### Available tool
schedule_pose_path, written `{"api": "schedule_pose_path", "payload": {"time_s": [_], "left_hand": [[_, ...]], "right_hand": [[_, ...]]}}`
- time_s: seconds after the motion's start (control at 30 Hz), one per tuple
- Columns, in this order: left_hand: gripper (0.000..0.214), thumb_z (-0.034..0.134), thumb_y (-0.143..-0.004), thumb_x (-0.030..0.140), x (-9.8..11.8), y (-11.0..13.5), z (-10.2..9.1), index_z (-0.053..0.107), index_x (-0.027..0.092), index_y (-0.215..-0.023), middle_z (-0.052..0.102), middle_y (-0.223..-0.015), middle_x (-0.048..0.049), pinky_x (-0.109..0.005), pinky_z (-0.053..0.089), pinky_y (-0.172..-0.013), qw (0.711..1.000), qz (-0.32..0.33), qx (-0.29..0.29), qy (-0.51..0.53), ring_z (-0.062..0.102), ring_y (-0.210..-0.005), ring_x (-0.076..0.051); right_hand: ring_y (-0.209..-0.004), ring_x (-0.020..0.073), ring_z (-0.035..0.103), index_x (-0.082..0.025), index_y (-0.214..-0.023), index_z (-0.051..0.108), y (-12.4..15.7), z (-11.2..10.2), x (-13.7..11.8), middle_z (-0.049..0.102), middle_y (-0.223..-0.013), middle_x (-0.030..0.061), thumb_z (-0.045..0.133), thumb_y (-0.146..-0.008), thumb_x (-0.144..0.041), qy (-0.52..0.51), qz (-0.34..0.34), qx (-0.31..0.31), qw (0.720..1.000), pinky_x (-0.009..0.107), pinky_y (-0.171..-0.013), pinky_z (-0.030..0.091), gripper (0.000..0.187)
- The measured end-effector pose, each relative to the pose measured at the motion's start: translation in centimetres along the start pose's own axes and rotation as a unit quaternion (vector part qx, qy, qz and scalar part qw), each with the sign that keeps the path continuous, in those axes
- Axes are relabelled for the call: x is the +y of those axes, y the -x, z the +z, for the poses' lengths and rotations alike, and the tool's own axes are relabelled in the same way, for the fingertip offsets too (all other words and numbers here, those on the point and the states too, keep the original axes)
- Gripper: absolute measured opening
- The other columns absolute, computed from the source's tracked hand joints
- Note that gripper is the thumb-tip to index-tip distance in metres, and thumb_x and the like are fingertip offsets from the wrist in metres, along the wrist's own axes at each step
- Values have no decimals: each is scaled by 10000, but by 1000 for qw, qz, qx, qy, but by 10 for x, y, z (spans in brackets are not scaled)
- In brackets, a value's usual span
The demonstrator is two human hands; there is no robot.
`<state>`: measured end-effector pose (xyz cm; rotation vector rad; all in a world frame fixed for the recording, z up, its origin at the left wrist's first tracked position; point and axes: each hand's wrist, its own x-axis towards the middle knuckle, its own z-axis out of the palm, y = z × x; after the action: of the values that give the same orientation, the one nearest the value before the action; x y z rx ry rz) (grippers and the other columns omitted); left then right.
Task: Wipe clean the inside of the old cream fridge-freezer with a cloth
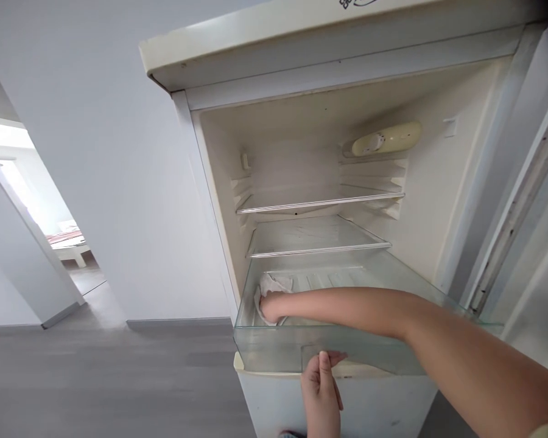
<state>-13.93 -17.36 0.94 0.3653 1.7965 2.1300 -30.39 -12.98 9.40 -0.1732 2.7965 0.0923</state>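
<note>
An open, empty fridge [329, 73] stands in front of me. Its clear plastic drawer [274, 350] is pulled out at the bottom. My right hand [270, 306] reaches across into the drawer's left end and is closed on a white cloth [268, 286] pressed against the drawer's inside. My left hand [322, 389] grips the handle recess at the middle of the drawer's front, thumb up on the front face, fingers curled under.
Two glass shelves [319, 204] sit above the drawer, and a thermostat lamp housing [386, 140] is on the back right wall. The fridge door [530, 201] hangs open at the right. A grey floor [95, 377] and a doorway [41, 225] lie to the left.
</note>
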Motion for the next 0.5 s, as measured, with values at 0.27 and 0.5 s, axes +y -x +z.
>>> {"api": "schedule_pose_path", "payload": {"time_s": [0.27,0.5], "left_hand": [[743,413,-726,789,2,-1,1,715,117,-823,747,-792,-128,-227,184,-389,1000,-2,1,2,286,-332,-24],[718,420,-753,759,0,-2,0,704,104,-830,742,-767,-125,-223,198,-389,1000,4,-2,9,294,-334,-25]], "right_hand": [[-1233,417,473,-172,-1479,311,35,-2,45,297,-1494,225,645,-793,-417,4,23,-32,999,535,-951,453,801],[-860,355,675,-172,-1457,279,79,25,142,426,-1370,274,779,-597,-348,-140,218,-112,959,537,-759,536,1010]]}}
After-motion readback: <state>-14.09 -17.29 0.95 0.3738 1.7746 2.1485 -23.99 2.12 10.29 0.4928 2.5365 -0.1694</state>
